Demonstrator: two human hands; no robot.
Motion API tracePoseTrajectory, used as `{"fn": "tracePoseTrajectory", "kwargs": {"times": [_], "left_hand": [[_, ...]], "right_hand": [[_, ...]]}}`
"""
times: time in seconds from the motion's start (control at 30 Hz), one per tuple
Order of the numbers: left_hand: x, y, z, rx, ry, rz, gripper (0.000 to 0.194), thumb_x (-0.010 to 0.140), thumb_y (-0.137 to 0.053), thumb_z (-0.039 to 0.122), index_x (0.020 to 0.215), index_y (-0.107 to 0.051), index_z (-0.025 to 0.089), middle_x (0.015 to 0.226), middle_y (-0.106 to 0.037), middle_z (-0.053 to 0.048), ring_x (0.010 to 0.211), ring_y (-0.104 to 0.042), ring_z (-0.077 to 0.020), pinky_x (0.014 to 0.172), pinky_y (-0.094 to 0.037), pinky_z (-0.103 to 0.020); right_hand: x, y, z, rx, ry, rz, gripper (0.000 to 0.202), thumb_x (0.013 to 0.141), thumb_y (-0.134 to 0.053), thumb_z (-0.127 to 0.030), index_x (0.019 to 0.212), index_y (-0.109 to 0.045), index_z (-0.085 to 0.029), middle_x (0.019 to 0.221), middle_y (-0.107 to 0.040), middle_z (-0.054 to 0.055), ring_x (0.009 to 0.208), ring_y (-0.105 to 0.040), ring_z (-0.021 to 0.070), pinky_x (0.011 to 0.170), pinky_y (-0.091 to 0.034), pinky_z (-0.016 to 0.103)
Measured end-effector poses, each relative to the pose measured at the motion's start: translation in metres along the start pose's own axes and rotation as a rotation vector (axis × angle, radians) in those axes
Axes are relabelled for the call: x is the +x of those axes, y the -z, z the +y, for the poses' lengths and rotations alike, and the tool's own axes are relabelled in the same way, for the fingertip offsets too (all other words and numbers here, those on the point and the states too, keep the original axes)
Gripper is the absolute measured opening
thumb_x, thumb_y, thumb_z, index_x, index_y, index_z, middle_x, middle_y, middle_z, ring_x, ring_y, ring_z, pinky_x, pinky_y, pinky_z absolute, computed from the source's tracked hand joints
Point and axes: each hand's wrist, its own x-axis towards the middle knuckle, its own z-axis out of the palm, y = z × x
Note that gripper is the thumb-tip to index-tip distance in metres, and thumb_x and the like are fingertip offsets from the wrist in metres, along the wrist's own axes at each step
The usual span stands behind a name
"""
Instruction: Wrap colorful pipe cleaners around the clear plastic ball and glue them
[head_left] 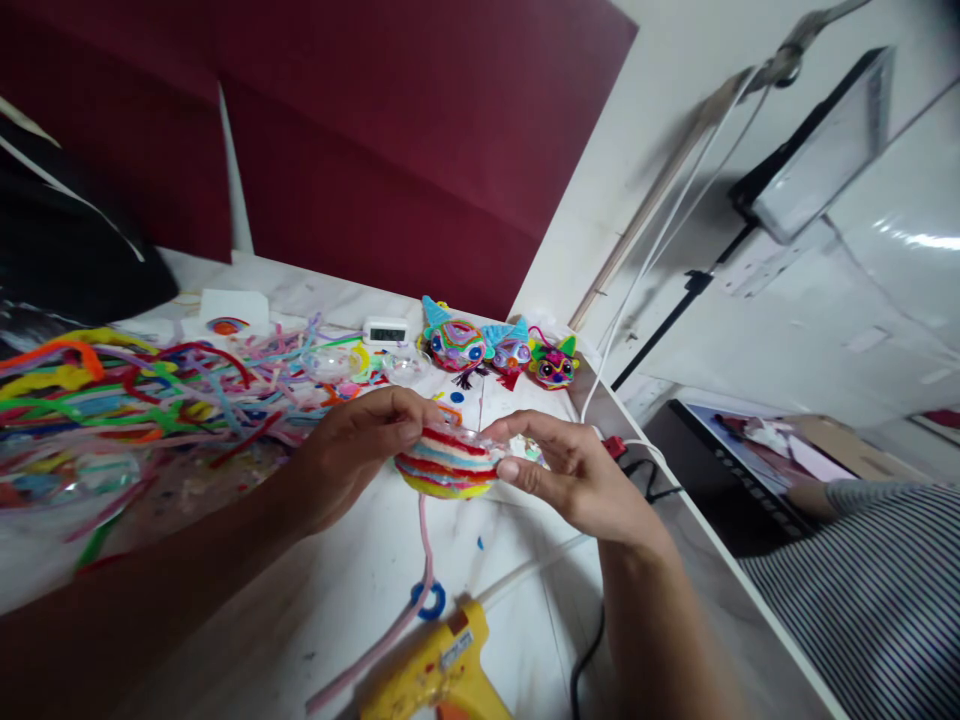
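Note:
Between my hands is a clear plastic half-ball (pixel 450 462) covered with red, white, blue and yellow bands of pipe cleaner. My left hand (pixel 367 445) pinches its left edge, while my right hand (pixel 559 470) grips the right edge between thumb and fingers. A pink pipe cleaner (pixel 427 560) hangs or lies just below it, and I cannot tell whether it is attached. Under that, on the table, is a coiled blue pipe cleaner ring (pixel 428 600). Nearest to me lies a yellow hot glue gun (pixel 439 675).
Many loose coloured pipe cleaners (pixel 172 390) cover the left of the table. Several finished animal-face ornaments (pixel 455 345) stand at the back beside a small digital clock (pixel 386 330). Cables (pixel 637 470) run along the right edge. A person in a striped sleeve (pixel 862 580) is at right.

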Motion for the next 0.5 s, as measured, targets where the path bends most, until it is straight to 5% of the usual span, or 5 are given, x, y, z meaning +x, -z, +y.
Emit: {"fn": "tracePoseTrajectory", "kwargs": {"times": [0.5], "left_hand": [[0.0, 0.001, -0.001, -0.113, 0.078, -0.035, 0.007, 0.08, -0.069, 0.024, 0.077, -0.071, 0.018, 0.086, -0.071, -0.004, 0.083, -0.065, -0.0187, 0.075, -0.052, -0.026]], "right_hand": [[0.0, -0.015, -0.003, 0.223, -0.052, 0.005, 0.022, 0.081, -0.074, -0.036, 0.094, -0.069, -0.02, 0.091, -0.069, 0.003, 0.085, -0.061, 0.0168, 0.078, -0.047, 0.03]]}}
